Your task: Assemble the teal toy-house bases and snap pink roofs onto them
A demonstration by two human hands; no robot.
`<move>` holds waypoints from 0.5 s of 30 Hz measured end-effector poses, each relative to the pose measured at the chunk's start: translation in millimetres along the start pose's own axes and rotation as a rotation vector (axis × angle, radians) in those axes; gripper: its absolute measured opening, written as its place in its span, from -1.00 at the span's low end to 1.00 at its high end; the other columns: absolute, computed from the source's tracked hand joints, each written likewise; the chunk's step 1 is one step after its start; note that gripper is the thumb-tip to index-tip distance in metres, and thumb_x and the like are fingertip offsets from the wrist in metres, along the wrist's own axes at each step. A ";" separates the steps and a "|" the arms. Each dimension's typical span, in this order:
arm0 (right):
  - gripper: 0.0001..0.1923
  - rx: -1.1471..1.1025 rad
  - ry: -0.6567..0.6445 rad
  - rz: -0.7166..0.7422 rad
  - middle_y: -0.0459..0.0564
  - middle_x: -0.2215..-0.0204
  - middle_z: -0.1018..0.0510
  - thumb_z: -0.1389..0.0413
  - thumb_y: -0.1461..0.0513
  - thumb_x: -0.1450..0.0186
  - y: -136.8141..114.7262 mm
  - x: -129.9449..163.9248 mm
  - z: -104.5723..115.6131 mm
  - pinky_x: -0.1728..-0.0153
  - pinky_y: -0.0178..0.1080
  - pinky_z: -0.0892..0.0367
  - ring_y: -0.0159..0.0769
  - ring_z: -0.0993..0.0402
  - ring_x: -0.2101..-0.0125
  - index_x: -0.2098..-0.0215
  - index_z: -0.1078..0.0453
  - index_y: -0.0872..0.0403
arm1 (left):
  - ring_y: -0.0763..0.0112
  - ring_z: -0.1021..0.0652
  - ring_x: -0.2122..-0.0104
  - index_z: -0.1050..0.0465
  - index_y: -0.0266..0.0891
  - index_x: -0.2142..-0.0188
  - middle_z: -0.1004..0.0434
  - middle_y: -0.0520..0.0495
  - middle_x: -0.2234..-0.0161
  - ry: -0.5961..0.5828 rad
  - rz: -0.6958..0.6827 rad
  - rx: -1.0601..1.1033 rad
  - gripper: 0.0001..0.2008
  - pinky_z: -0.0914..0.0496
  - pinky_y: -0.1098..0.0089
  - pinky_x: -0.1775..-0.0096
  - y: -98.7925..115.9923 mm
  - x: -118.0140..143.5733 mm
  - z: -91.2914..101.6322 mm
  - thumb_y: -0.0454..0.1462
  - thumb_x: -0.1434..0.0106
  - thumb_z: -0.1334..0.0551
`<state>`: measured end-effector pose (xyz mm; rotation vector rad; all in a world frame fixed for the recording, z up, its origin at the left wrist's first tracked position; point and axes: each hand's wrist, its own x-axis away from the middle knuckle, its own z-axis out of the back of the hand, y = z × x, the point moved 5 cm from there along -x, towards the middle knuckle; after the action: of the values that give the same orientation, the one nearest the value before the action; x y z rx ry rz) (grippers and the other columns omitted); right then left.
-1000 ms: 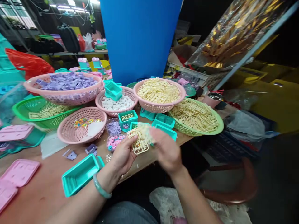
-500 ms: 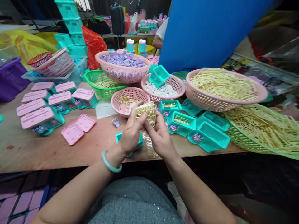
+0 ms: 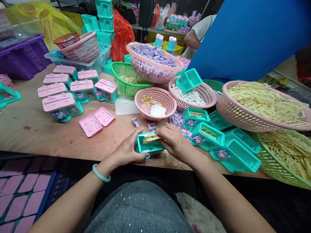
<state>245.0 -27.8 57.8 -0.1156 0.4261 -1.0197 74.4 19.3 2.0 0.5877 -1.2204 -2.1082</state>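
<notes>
- Wooden desk (image 3: 36,136) crowded with baskets and teal boxes.
- Left hand (image 3: 127,150) grips a teal tray (image 3: 149,147).
- Right hand (image 3: 175,142) presses a yellow plastic frame (image 3: 151,138) into it.

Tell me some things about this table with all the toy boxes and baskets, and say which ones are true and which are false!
1. The left hand holds a teal box. True.
2. The right hand rests on cream plastic pieces at that box. True.
3. The white pebbles basket has a red box in it. False: a teal box sits tilted there.
4. The purple pieces fill a green basket. False: their basket is pink.
5. Two loose pink lids lie on the wooden table. True.
</notes>
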 end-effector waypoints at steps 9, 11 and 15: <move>-0.35 -0.001 -0.103 -0.122 0.21 -0.33 -0.24 -0.03 0.11 -0.48 -15.7 13.4 -9.7 -0.24 0.17 -0.28 0.05 -0.16 -0.32 -0.45 0.04 0.00 | -0.13 -0.39 -0.28 -0.08 -0.11 -0.36 -0.29 -0.30 -0.33 -0.039 -0.032 0.081 -0.07 -0.31 -0.12 -0.25 2.9 6.3 7.0 -0.26 -0.05 -0.44; -0.19 -0.010 -0.097 -0.150 0.13 -0.45 -0.05 -0.04 0.01 -0.47 -23.0 21.9 -15.9 -0.35 0.25 -0.12 0.07 0.11 -0.45 -0.52 0.29 -0.10 | -0.14 -0.36 -0.30 -0.09 -0.14 -0.37 -0.27 -0.33 -0.35 -0.049 -0.001 0.073 -0.06 -0.30 -0.14 -0.26 -0.3 11.9 10.4 -0.22 -0.05 -0.45; -0.17 -0.125 -0.179 -0.184 0.02 -0.51 0.09 0.01 -0.04 -0.49 -32.4 29.2 -33.7 -0.40 0.21 -0.04 -0.04 0.23 -0.49 -0.52 0.43 -0.17 | -0.07 -0.42 -0.26 -0.21 -0.12 -0.32 -0.35 -0.29 -0.31 -0.118 0.086 0.186 -0.14 -0.34 -0.09 -0.24 -12.8 13.8 29.4 -0.12 -0.08 -0.48</move>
<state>218.8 -66.0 28.0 -0.3604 0.3194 -1.1522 42.0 32.1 3.7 0.4869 -1.4932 -1.9951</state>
